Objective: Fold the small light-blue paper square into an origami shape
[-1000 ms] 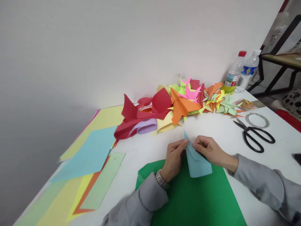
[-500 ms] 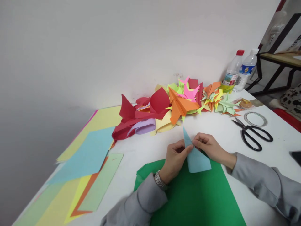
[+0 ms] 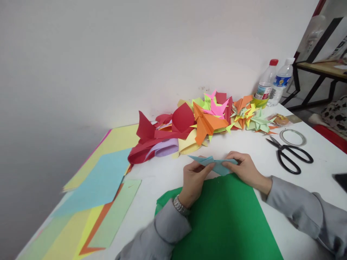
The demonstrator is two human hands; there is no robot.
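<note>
A folded piece of light blue paper (image 3: 221,168) is held up between both hands, just past the far edge of a green sheet (image 3: 225,216) on the table. My left hand (image 3: 193,180) pinches its left part, thumb on the near side; a narrow point sticks out to the left beyond the fingers. At the other end, my right hand (image 3: 244,167) grips the paper between thumb and fingers. The fingers behind the paper are partly hidden.
Folded paper shapes, among them an orange paper plane (image 3: 207,124), are heaped along the wall. Coloured sheets (image 3: 94,184) lie at left. Black-handled scissors (image 3: 290,153), a tape roll (image 3: 292,137) and two bottles (image 3: 262,86) are at right. A white table (image 3: 162,173) carries everything.
The light blue paper has turned from upright, with its point up and wide end down, to lying sideways between the hands. Both hands keep hold of it; the left has shifted slightly left.
</note>
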